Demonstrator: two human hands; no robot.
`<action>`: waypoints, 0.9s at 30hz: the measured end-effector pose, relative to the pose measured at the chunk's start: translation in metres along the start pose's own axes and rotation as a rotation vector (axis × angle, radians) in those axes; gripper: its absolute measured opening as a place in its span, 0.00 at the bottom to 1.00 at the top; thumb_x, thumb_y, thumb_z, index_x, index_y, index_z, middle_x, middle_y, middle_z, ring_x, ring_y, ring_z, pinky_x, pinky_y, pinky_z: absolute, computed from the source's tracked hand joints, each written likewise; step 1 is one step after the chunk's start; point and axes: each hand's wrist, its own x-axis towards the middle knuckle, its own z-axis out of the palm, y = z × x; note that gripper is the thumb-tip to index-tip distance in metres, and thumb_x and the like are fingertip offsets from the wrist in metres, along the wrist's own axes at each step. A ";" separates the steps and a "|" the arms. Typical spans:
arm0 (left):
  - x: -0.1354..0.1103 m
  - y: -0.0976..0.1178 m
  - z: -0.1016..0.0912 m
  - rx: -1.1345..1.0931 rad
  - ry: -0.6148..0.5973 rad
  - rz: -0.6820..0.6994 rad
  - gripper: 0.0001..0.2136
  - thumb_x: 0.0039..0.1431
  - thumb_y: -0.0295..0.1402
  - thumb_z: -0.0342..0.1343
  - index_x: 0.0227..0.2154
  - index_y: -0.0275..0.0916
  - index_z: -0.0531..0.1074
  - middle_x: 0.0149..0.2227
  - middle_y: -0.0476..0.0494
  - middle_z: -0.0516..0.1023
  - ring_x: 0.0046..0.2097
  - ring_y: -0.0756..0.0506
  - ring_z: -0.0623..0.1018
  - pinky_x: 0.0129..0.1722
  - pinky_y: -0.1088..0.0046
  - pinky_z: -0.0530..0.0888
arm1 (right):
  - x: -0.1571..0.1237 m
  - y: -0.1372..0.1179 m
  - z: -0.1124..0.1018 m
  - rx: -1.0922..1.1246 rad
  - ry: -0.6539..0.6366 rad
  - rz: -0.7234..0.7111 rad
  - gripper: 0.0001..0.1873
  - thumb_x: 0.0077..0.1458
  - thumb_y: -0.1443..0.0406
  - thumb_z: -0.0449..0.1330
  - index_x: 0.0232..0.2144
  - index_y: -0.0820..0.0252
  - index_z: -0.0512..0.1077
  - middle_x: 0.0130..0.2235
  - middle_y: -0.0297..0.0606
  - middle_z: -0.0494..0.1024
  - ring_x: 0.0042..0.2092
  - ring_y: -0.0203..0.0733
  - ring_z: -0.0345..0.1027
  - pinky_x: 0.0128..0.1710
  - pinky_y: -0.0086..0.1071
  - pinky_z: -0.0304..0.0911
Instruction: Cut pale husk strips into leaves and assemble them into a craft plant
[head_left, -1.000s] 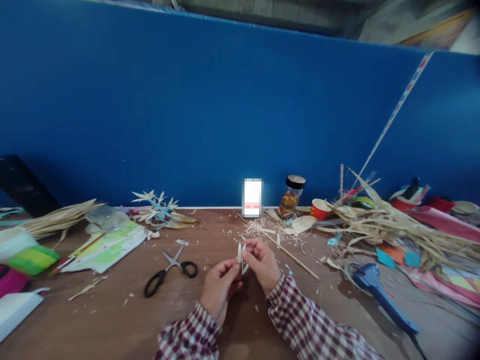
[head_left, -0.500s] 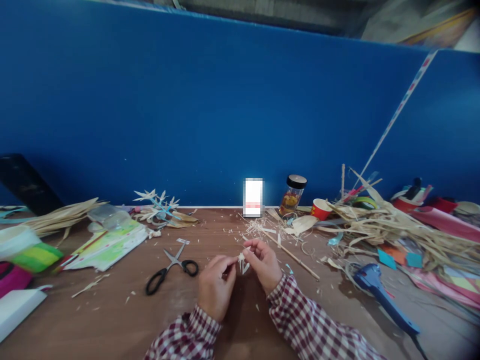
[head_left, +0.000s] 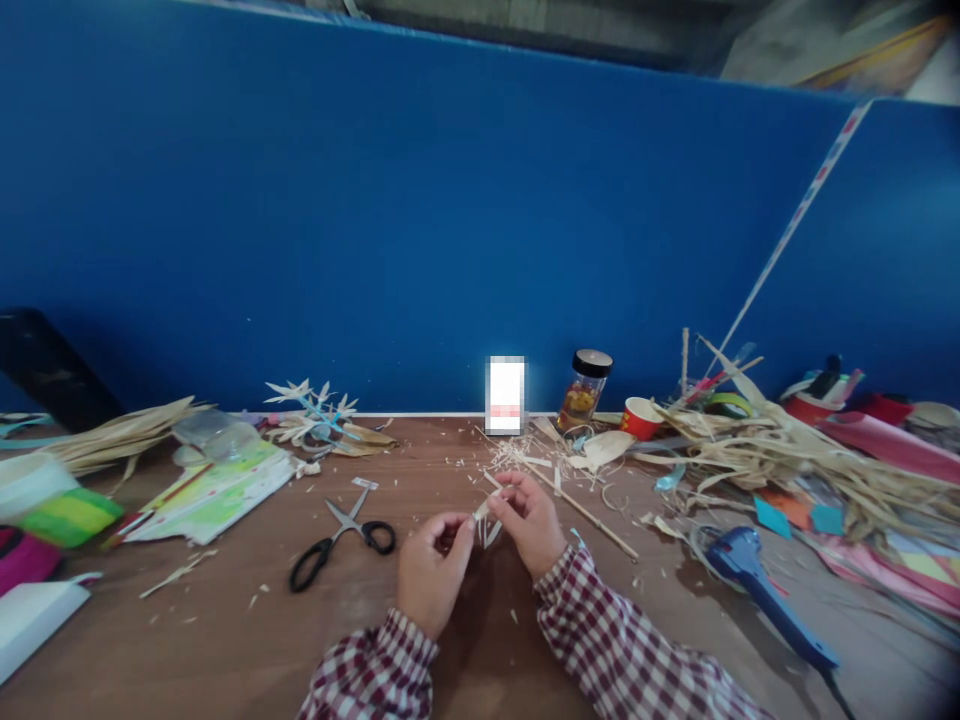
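Over the middle of the table, a small pale piece of dried husk with thin strips (head_left: 483,510) is pinched between my two hands. My left hand (head_left: 433,572) is closed, thumb and forefinger together at the piece's left side. From the right, my right hand (head_left: 529,522) pinches it as well, and narrow pale strips hang below the fingertips. The fingers cover part of the piece, so its full shape is hidden. Black-handled scissors (head_left: 346,530) lie spread apart to the left of my left hand. Beyond my right hand runs a thin stick (head_left: 589,515).
Pale clippings (head_left: 514,455) litter the table before a blurred bright screen (head_left: 507,395). A lidded jar (head_left: 586,388) and red cup (head_left: 642,418) stand at the back. Right are dried husk strips (head_left: 780,450) and a blue glue gun (head_left: 772,598); left, a husk flower spray (head_left: 319,415).
My fingers have shifted slightly around the small pale piece, and it now looks more slanted between the hands. Everything on the table stays put.
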 end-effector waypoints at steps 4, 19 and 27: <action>-0.002 0.002 0.000 0.032 -0.016 0.021 0.11 0.48 0.39 0.52 0.26 0.35 0.72 0.22 0.46 0.75 0.26 0.47 0.72 0.26 0.74 0.69 | -0.001 -0.001 0.001 -0.005 -0.006 0.004 0.16 0.44 0.64 0.61 0.37 0.59 0.63 0.26 0.29 0.68 0.26 0.34 0.63 0.26 0.28 0.59; 0.006 -0.019 0.004 -0.208 -0.009 -0.113 0.12 0.47 0.40 0.54 0.25 0.34 0.70 0.19 0.51 0.68 0.22 0.53 0.66 0.22 0.80 0.64 | -0.002 -0.002 0.003 0.000 -0.002 -0.012 0.13 0.45 0.63 0.60 0.35 0.60 0.64 0.26 0.31 0.69 0.25 0.33 0.62 0.25 0.27 0.58; 0.002 -0.013 0.004 -0.089 -0.037 -0.063 0.12 0.48 0.40 0.53 0.28 0.34 0.71 0.22 0.47 0.72 0.25 0.49 0.71 0.25 0.76 0.69 | -0.002 -0.003 0.003 -0.013 0.021 -0.013 0.14 0.45 0.62 0.59 0.36 0.60 0.64 0.25 0.30 0.68 0.25 0.33 0.62 0.25 0.28 0.58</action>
